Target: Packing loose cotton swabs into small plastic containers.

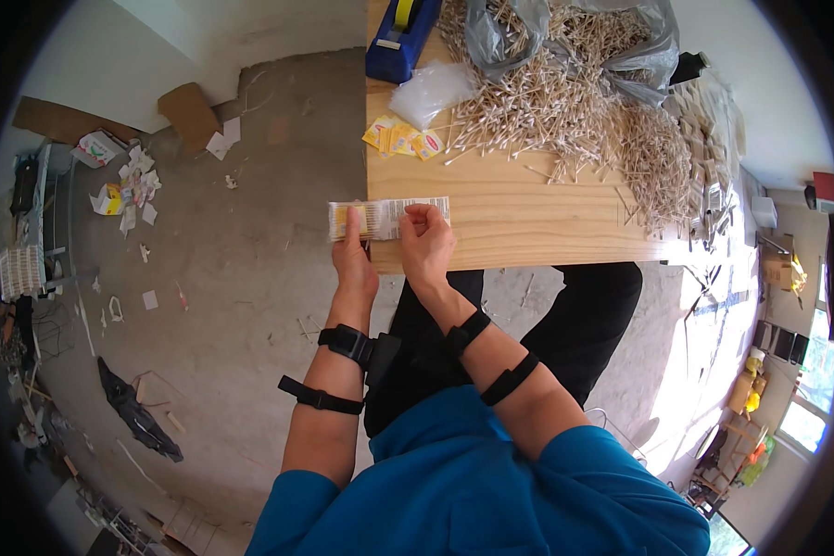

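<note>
A slim clear plastic pack of cotton swabs (373, 221) with a yellow card in it lies flat over the left front part of the wooden table (537, 218). My left hand (352, 258) grips its left end, thumb on top and the other fingers hidden beneath. At the pack's right end, which carries fine print, my right hand (426, 250) has its fingers curled in a pinch on the plastic. Small yellow cards (404, 139) lie just beyond the pack, beside a bundle of clear plastic sleeves (433, 94).
Loose cotton swabs (537, 116) form a big heap at the back, spilling from grey plastic bags (649, 67). A blue tape dispenser (394, 57) stands at the back left corner. Filled packs (711, 139) are piled along the right side. Paper scraps (137, 176) litter the floor.
</note>
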### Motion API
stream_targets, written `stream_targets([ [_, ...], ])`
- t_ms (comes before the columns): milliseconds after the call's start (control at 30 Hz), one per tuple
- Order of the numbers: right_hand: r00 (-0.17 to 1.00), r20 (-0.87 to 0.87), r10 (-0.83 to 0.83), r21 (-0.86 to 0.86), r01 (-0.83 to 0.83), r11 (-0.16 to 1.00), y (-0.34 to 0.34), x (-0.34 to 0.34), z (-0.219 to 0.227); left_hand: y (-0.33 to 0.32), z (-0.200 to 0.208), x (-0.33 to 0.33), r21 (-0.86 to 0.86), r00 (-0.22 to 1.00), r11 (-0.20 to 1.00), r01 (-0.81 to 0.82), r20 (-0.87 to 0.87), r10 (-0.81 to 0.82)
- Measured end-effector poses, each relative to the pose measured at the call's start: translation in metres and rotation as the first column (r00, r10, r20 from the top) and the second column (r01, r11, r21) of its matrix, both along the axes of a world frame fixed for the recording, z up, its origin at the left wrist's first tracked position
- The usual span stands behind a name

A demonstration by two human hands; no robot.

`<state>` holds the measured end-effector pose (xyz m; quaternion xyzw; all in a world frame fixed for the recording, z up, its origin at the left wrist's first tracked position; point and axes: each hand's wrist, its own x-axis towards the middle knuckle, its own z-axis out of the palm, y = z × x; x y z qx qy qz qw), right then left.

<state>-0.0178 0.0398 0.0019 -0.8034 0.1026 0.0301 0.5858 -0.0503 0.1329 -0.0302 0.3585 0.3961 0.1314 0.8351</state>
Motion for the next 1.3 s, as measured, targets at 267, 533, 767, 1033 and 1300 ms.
stream_targets([
  [267, 0.974, -0.191, 0.122, 0.096, -0.105, 0.990, 0.008, 0.015, 0.008, 0.001, 0.004, -0.002, -0.029, 0.998, 0.999, 0.017, 0.055, -0.015],
  [533, 1.000, -0.009, 0.001, 0.111, 0.000, 0.994, 0.013, 0.010, -0.006, 0.000, -0.001, 0.002, -0.071, 0.999, 0.997, -0.023, 0.045, 0.027],
  [767, 0.900, -0.287, 0.329, 0.540, -0.132, 0.831, -0.021, 0.007, 0.010, 0.004, -0.005, 0.001, -0.121, 1.000, 0.992, -0.020, 0.017, 0.022],
  [1033, 0.863, -0.331, 0.381, 0.577, -0.135, 0.806, -0.037, -0.002, 0.011, 0.003, -0.004, 0.004, -0.147, 0.998, 0.988, -0.047, 0.033, 0.053],
  [1300, 0.818, -0.362, 0.447, 0.719, -0.060, 0.692, -0.031, -0.005, 0.006, 0.002, -0.004, 0.003, -0.135, 0.998, 0.989, -0.056, 0.019, 0.059],
])
